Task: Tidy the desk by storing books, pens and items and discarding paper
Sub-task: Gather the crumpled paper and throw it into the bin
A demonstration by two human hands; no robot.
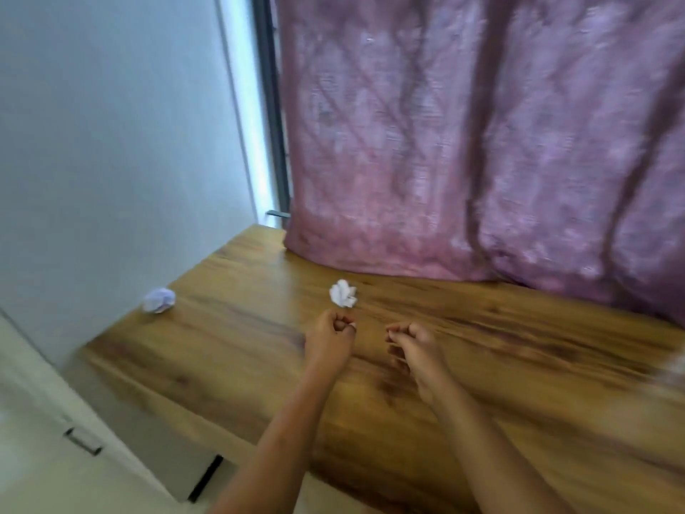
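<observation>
Your left hand (330,337) is curled, empty; the crumpled paper (343,294) lies just beyond its fingers (346,323). Your right hand (413,348) is loosely bent, empty.

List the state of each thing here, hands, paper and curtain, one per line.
left hand: curled, holding nothing
right hand: loosely curled, holding nothing
middle paper ball: crumpled, lying on the desk, untouched
left paper ball: crumpled, at the desk's left edge
curtain: drawn, hem resting on desk
</observation>
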